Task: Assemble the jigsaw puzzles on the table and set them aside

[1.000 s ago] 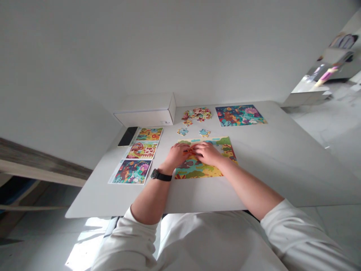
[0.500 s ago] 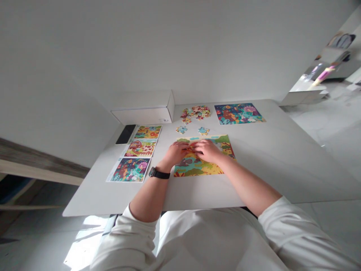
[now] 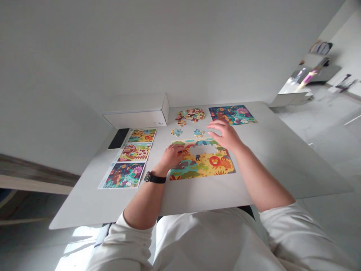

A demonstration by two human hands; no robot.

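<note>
A colourful animal jigsaw [image 3: 203, 165] lies on the white table [image 3: 270, 158] in front of me, with a gap near its top middle. My left hand [image 3: 173, 154] rests on the jigsaw's left part, fingers curled and pressing down near the gap. My right hand [image 3: 225, 133] hovers above the puzzle's upper right corner, fingers spread and holding nothing. Two loose blue pieces [image 3: 199, 133] lie just beyond the jigsaw, the nearer one close to my right fingertips. A pile of loose pieces [image 3: 190, 114] sits farther back.
A finished dark-blue jigsaw [image 3: 231, 114] lies at the back right. Three picture cards [image 3: 135, 152] lie in a column on the left, beside a black phone [image 3: 118, 138]. A white box [image 3: 138, 114] stands at the back left against the wall.
My right hand has lifted off the middle of the jigsaw and moved up and to the right with fingers spread. The gap and lions are uncovered. The left hand stays put.
</note>
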